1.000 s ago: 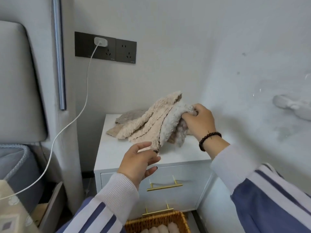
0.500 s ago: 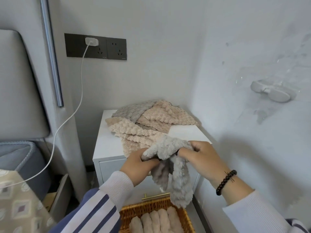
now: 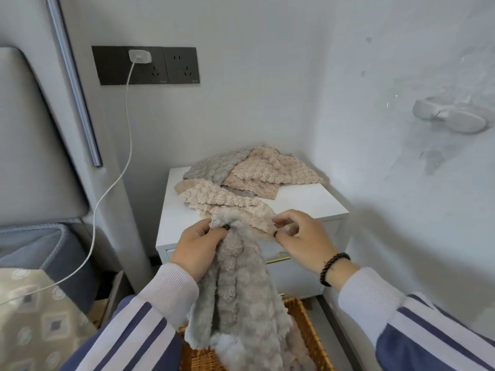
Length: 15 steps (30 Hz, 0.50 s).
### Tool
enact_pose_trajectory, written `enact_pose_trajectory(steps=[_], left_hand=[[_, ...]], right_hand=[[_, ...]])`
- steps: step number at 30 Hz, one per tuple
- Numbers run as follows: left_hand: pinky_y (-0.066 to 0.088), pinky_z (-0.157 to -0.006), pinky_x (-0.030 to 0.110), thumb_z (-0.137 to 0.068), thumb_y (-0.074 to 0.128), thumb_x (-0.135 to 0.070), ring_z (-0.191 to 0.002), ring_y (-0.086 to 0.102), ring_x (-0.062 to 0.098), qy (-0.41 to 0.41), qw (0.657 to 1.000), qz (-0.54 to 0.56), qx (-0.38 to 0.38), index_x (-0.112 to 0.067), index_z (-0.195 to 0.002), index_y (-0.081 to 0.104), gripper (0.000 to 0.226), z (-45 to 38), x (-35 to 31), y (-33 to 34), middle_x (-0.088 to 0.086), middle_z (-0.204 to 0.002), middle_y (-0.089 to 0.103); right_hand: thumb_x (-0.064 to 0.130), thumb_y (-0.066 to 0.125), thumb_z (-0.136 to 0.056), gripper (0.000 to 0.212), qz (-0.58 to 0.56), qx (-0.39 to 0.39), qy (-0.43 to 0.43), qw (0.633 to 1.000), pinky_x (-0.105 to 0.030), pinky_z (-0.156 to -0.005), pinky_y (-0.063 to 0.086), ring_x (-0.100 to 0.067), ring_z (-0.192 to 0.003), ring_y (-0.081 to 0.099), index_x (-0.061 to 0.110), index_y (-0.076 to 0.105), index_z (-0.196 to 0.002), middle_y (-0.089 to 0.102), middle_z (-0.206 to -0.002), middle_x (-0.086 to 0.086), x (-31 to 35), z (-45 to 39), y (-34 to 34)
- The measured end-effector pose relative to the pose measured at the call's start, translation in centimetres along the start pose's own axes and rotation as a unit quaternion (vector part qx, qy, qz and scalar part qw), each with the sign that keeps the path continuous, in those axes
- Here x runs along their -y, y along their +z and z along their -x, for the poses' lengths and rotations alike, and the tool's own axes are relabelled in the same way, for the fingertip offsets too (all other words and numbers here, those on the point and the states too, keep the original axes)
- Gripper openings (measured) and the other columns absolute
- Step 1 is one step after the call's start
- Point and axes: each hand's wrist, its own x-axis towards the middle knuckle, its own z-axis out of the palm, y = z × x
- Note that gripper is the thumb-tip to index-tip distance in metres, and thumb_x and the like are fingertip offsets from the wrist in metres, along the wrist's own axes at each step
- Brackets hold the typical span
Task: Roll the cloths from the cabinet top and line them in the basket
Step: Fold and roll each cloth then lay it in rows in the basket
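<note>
A fluffy grey cloth (image 3: 241, 290) hangs from my left hand (image 3: 197, 247), which grips its bunched top in front of the white cabinet (image 3: 308, 202). Its lower end drapes over the wicker basket (image 3: 304, 317) on the floor and hides most of what lies inside. My right hand (image 3: 302, 242) hovers just right of the cloth's top with its fingers loosely curled, and I see nothing held in it. On the cabinet top lie a beige cloth (image 3: 219, 199) near the front edge, another beige cloth (image 3: 267, 172) and a grey one (image 3: 214, 167) behind it.
The cabinet stands in a corner, with walls behind and to the right. A white charger cable (image 3: 117, 183) drops from the wall socket (image 3: 147, 65) toward the bed (image 3: 40, 250) on the left. A white holder (image 3: 450, 116) is fixed to the right wall.
The grey cloth came off the pile and down in front of the cabinet. It now hangs long from my left hand alone, and my right hand has let go and moved right.
</note>
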Motion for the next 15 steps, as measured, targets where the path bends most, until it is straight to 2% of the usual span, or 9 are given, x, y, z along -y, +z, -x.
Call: enact_pose_trajectory(steps=[2, 4, 6, 8, 10, 11, 13, 15], left_hand=[[0.053, -0.087, 0.045, -0.090, 0.060, -0.009, -0.083, 0.066, 0.028, -0.006, 1.000, -0.011, -0.002, -0.006, -0.085, 0.071, 0.012, -0.1, -0.1, -0.3, 0.016, -0.086, 0.072], [0.052, -0.082, 0.043, -0.089, 0.061, -0.011, -0.080, 0.063, 0.026, -0.010, 1.000, -0.019, -0.004, -0.002, -0.084, 0.070, 0.013, -0.1, -0.2, -0.6, 0.019, -0.085, 0.070], [0.047, -0.070, 0.035, -0.087, 0.062, -0.012, -0.071, 0.058, 0.022, -0.013, 1.000, -0.025, -0.009, -0.012, -0.068, 0.068, 0.021, -0.3, -0.1, -1.0, 0.010, -0.070, 0.064], [0.041, -0.063, 0.028, -0.087, 0.061, -0.013, -0.060, 0.052, 0.017, -0.025, 0.999, -0.024, -0.023, -0.022, -0.049, 0.058, 0.039, -0.6, -0.4, -1.7, 0.001, -0.057, 0.056], [0.041, -0.065, 0.031, -0.087, 0.061, -0.012, -0.066, 0.052, 0.020, -0.023, 0.999, -0.012, -0.031, -0.016, -0.058, 0.057, 0.030, -1.0, -0.6, -2.5, 0.007, -0.063, 0.054], [0.044, -0.068, 0.036, -0.087, 0.060, -0.013, -0.070, 0.052, 0.023, -0.019, 0.999, -0.001, -0.030, -0.010, -0.067, 0.059, 0.020, -1.1, -0.9, -2.9, 0.011, -0.069, 0.055], [0.053, -0.078, 0.048, -0.088, 0.060, -0.013, -0.076, 0.057, 0.028, -0.014, 0.999, 0.013, -0.028, 0.002, -0.081, 0.061, 0.017, -1.5, -1.1, -3.7, 0.019, -0.079, 0.061], [0.051, -0.089, 0.053, -0.089, 0.060, -0.013, -0.080, 0.062, 0.030, -0.019, 0.999, 0.029, -0.028, 0.005, -0.092, 0.063, 0.018, -1.9, -1.2, -4.3, 0.024, -0.088, 0.067]], right_hand=[[0.018, 0.058, -0.088, 0.028, 0.049, -0.011, -0.030, 0.998, -0.008, -0.070, 0.037, -0.001, -0.085, 0.053, 0.021, 0.059, -0.116, 0.056, -0.112, 0.004, -0.1, -1.4, 2.0], [0.021, 0.059, -0.088, 0.037, 0.069, -0.023, -0.034, 0.997, -0.018, -0.082, 0.041, -0.012, -0.096, 0.055, 0.020, 0.052, -0.125, 0.050, -0.120, -0.001, 0.2, -2.8, 3.6], [0.028, 0.063, -0.087, 0.053, 0.092, -0.025, -0.028, 0.995, -0.026, -0.089, 0.044, -0.020, -0.103, 0.057, 0.022, 0.042, -0.136, 0.041, -0.134, -0.005, 0.6, -4.1, 4.8], [0.041, 0.066, -0.083, 0.073, 0.107, 0.001, -0.016, 0.994, -0.032, -0.095, 0.045, -0.025, -0.116, 0.053, 0.028, 0.029, -0.145, 0.032, -0.143, -0.006, 1.2, -5.5, 6.0], [0.053, 0.063, -0.080, 0.084, 0.141, 0.035, -0.011, 0.989, -0.038, -0.096, 0.047, -0.030, -0.120, 0.051, 0.033, 0.019, -0.149, 0.027, -0.146, -0.007, 1.7, -6.4, 7.0], [0.055, 0.059, -0.081, 0.082, 0.182, 0.055, -0.010, 0.982, -0.039, -0.094, 0.047, -0.032, -0.119, 0.052, 0.032, 0.019, -0.149, 0.027, -0.147, -0.008, 2.0, -6.9, 7.5], [0.048, 0.052, -0.087, 0.065, 0.287, 0.088, -0.022, 0.954, -0.037, -0.087, 0.049, -0.032, -0.110, 0.055, 0.022, 0.033, -0.143, 0.029, -0.143, -0.009, 2.3, -7.8, 8.4], [0.034, 0.050, -0.091, 0.033, 0.324, 0.088, -0.050, 0.941, -0.036, -0.080, 0.050, -0.029, -0.097, 0.058, 0.015, 0.054, -0.118, 0.042, -0.127, -0.008, 2.8, -9.0, 9.0]])
